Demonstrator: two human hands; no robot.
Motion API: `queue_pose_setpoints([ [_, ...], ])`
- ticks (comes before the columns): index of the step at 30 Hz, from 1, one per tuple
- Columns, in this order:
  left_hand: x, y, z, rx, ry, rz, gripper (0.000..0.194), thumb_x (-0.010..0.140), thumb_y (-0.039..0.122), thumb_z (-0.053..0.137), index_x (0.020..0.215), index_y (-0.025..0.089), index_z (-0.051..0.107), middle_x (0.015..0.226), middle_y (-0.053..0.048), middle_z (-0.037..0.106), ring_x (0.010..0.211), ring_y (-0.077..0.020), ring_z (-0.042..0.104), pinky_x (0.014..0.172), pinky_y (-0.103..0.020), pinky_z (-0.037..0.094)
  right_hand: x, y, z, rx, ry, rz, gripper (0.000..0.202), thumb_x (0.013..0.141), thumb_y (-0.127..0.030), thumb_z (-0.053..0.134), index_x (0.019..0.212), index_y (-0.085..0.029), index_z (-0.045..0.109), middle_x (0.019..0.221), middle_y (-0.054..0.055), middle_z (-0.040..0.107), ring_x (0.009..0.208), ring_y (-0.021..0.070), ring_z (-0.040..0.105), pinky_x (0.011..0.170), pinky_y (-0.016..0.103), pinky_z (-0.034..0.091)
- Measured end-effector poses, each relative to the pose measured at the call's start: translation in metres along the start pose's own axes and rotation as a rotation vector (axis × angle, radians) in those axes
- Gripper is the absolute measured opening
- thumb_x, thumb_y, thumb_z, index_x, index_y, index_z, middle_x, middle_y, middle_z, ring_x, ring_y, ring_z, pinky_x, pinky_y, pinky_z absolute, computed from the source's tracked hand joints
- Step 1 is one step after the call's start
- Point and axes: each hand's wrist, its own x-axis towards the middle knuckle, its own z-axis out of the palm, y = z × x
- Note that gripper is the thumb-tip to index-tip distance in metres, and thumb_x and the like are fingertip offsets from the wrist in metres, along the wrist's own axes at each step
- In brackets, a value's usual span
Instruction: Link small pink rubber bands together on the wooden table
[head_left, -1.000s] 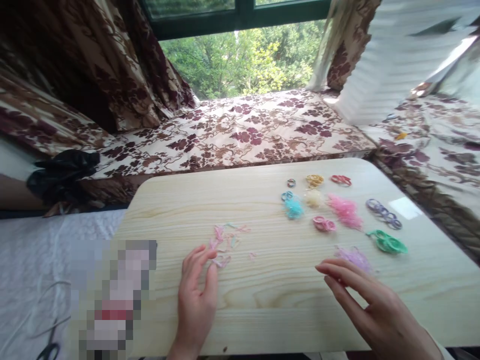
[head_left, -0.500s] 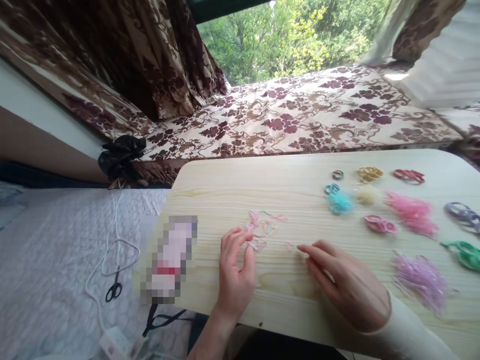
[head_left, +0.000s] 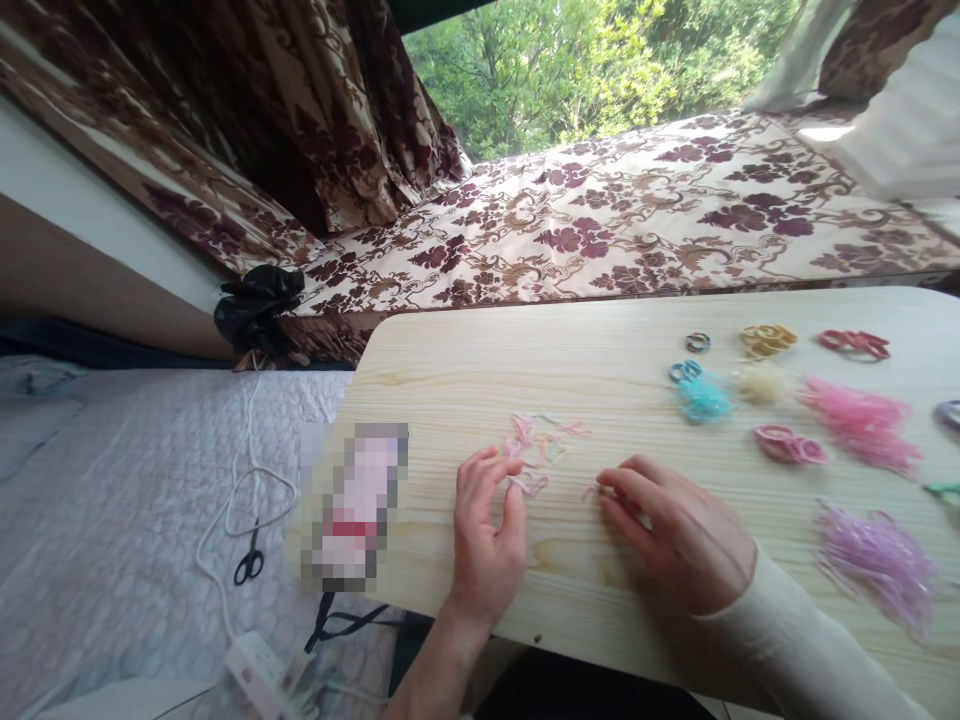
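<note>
My left hand rests on the table with its thumb and index finger closed around the end of a pale pink rubber band. Just behind those fingertips lies a small loose pile of rubber bands, mostly pink with some pale green and orange. To the right, the fingertips of my right hand pinch a small pink rubber band at the tabletop. Part of that band is hidden by the fingers.
On the right of the wooden table lie bundles of turquoise, pink and lilac bands, with coiled hair ties behind. A blurred-out object sits at the left edge. Scissors and a power strip lie beyond.
My right fingertips have come down onto the small pink band, which lay just off them before. My left thumb and index finger have drawn closer together. The view has shifted slightly.
</note>
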Motion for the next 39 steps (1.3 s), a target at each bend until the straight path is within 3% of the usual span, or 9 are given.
queue_pose_setpoints([
  [11,0.0,0.0,0.0,0.002,0.004,-0.012,0.022,0.091,0.011,0.048,0.103,0.021,0.064,0.102,-0.006,0.07,0.119,-0.0229,0.056,0.105,-0.044,0.046,0.005,-0.004,0.01,-0.07,0.032,-0.063,0.036,0.099,-0.028,0.038,0.074,-0.022,0.063,0.074,0.002,0.064,0.063,0.0128,0.061,0.059,0.025,0.042],
  [17,0.0,0.0,0.001,-0.006,0.014,-0.016,0.024,0.09,0.01,0.048,0.104,0.021,0.064,0.102,-0.006,0.069,0.119,-0.0231,0.056,0.105,-0.044,0.046,0.006,-0.006,0.012,-0.062,0.069,-0.065,0.024,0.097,-0.03,0.042,0.093,-0.022,0.064,0.078,0.002,0.065,0.063,0.0131,0.062,0.058,0.026,0.042],
  [39,0.002,0.001,0.001,-0.039,0.047,0.001,0.029,0.086,0.006,0.049,0.105,0.021,0.065,0.102,-0.007,0.07,0.116,-0.0234,0.058,0.105,-0.044,0.046,0.012,-0.008,0.02,-0.085,-0.005,-0.042,0.039,0.099,-0.035,0.034,0.071,-0.023,0.059,0.071,0.002,0.061,0.06,0.0134,0.059,0.054,0.028,0.038],
])
